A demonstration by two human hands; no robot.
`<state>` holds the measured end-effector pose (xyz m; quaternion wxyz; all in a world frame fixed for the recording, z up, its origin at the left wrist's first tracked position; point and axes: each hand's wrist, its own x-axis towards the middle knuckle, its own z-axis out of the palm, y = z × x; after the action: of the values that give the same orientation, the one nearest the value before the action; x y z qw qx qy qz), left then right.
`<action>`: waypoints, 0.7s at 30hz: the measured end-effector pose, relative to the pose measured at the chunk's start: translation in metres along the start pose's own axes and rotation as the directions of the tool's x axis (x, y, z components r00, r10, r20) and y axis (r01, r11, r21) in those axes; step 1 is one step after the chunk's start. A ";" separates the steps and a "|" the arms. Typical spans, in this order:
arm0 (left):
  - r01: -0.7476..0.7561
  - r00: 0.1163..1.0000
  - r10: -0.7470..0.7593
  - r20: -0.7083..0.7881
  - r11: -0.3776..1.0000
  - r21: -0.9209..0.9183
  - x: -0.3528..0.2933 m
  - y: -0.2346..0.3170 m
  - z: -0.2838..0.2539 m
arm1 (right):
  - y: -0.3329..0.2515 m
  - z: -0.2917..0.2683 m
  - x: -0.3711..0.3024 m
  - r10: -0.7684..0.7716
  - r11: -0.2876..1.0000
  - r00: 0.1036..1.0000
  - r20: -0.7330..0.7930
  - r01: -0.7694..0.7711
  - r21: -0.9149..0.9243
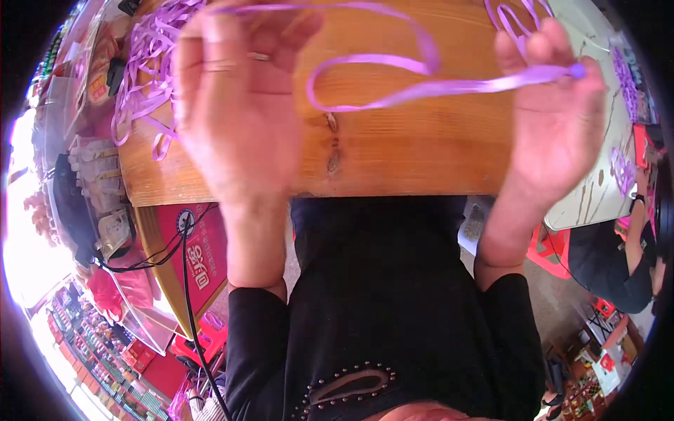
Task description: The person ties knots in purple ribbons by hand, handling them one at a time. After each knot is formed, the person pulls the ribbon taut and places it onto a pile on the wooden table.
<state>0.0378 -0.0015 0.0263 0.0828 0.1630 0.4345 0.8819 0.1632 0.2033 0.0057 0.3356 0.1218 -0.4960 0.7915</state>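
Note:
A narrow purple ribbon (449, 89) stretches between my raised hands and loops loosely above the wooden table (414, 151). My right hand (554, 130), palm turned up, pinches it near a darker violet spot at the thumb. At the upper left, my left hand (242, 119) has curled fingers, blurred by motion and partly cut off by the top edge. The ribbon's other stretch runs across those fingertips, where the hand seems to grip it. Beside the left hand lies a tangled heap of purple ribbons (147, 70). More purple ribbon (516, 17) lies behind my right fingertips.
A white marbled table (579, 200) adjoins on the right, with purple ribbon pieces (623, 172). Another person's arm (635, 235) is beside it. A red box (193, 256) and black cables (186, 281) stand below the table's left corner. Red stools (547, 252) are on the floor.

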 end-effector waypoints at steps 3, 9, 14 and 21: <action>0.076 0.997 -0.070 0.038 0.980 -0.185 0.011 0.028 -0.023 | -0.017 0.009 0.012 0.010 0.998 1.000 0.027 -0.012 0.064; 0.195 0.969 -0.153 0.196 0.957 -0.216 -0.001 -0.001 -0.028 | 0.002 -0.006 0.010 0.090 0.946 0.996 0.022 -0.078 -0.315; 0.379 0.925 -0.377 0.042 0.923 -0.065 -0.025 -0.009 -0.005 | 0.016 0.041 0.006 0.143 0.747 0.983 0.111 -0.034 -0.664; 0.400 0.908 -0.386 0.164 0.915 -0.059 -0.028 -0.016 -0.006 | 0.030 0.059 0.004 0.164 0.883 0.985 -0.044 -0.166 -0.438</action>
<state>0.0618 -0.0042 0.0046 0.2981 0.1334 0.4104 0.8515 0.1325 0.1456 0.0153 0.2872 -0.0021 -0.6697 0.6849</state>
